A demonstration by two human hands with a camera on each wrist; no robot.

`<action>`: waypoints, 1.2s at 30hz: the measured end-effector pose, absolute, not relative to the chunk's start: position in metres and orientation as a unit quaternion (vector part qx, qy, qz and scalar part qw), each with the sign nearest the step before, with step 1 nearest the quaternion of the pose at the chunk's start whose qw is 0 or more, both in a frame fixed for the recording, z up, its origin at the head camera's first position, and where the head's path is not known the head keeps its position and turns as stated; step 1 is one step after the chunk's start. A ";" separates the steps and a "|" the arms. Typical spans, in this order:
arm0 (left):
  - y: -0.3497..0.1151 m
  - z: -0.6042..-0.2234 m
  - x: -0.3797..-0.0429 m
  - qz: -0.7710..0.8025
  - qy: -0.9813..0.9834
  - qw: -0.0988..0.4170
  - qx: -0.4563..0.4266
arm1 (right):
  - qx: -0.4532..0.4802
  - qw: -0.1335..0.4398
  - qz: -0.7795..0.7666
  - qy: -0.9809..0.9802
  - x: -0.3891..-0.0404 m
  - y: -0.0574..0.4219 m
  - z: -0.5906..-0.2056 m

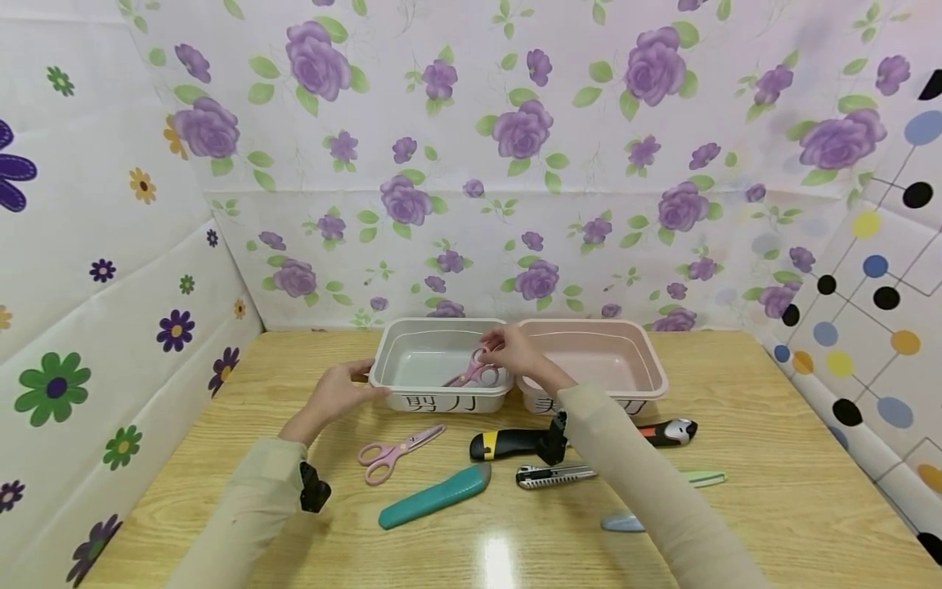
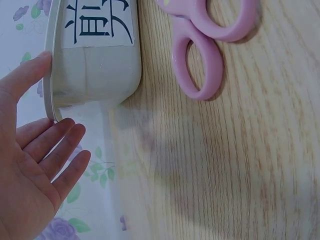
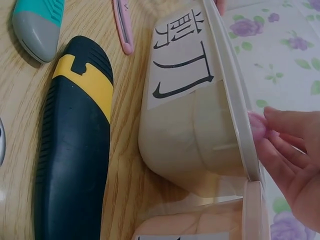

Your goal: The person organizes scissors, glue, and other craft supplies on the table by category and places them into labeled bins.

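In the head view my right hand pinches one handle loop of pink scissors inside the white plastic bin. The blades slant down toward the bin's floor. In the right wrist view only a bit of the pink handle shows past the rim, between thumb and fingers. My left hand holds the bin's left end, thumb on the front rim and fingers at the side. A second pair of pink scissors lies on the table before the bin, handles toward the left.
A pink bin stands against the white one's right side. On the table lie a teal cutter, a black-and-yellow knife, a silver utility knife, and a green and a bluish tool, partly under my right sleeve.
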State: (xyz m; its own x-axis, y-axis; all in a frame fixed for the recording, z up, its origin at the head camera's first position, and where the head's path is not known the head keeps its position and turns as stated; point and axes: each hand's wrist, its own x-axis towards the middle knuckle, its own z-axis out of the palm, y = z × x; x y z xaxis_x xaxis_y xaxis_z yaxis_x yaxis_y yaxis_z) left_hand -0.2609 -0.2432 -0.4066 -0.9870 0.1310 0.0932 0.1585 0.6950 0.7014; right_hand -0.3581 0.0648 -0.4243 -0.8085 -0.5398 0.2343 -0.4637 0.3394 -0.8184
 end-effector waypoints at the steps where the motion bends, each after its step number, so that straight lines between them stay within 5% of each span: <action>1: -0.243 -0.407 -0.261 -0.382 -0.921 0.018 -0.079 | -0.292 0.034 -0.491 0.820 -0.360 0.066 -0.426; 10: -0.241 -0.405 -0.261 -0.377 -0.923 0.016 -0.080 | -0.232 -0.013 -0.446 0.864 -0.326 0.070 -0.378; 36: -0.243 -0.405 -0.259 -0.379 -0.921 0.019 -0.086 | -0.292 0.068 -0.416 0.858 -0.295 0.153 -0.369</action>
State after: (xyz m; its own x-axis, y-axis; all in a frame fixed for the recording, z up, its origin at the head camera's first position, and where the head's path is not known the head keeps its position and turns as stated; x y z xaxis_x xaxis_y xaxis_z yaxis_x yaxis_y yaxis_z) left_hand -0.2588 -0.2432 -0.4049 -0.9846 0.1441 0.0992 0.1722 0.6987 0.6944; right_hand -0.2948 0.1533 -0.3687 -0.8199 -0.5584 0.1264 -0.4449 0.4824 -0.7546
